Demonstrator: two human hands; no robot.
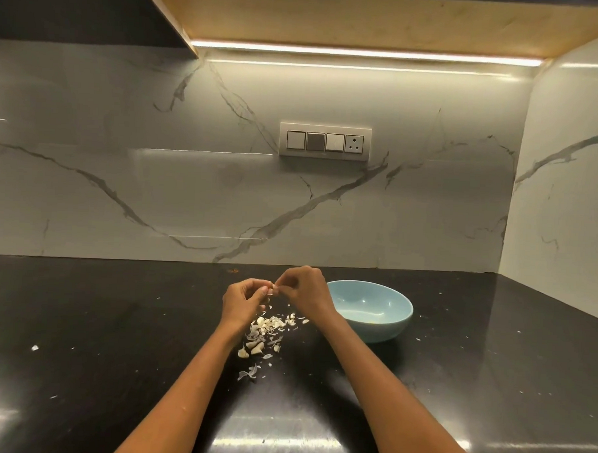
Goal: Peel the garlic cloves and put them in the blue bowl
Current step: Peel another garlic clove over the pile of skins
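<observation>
Two hands peeling a garlic clove over a black bench.

Low in the centre, loose cloves [255, 348] and peel scraps [272, 322] lie on the bench [114, 338]. Above them the left hand [241, 302] and right hand [303, 291] meet, fingers pinched on one garlic clove [271, 289]. The blue bowl [372, 310] sits just right of the right hand, below a wall switch panel [325, 142].

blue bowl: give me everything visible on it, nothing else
The blue bowl is pale blue, round and smooth, with a glossy glazed look and small light glints inside. It stands upright on the black countertop, right of the peel pile. The inside looks almost empty; a tiny yellowish speck lies near the bottom, too small to identify. The right hand overlaps its left rim in view; contact cannot be told. Nothing else touches it.
</observation>
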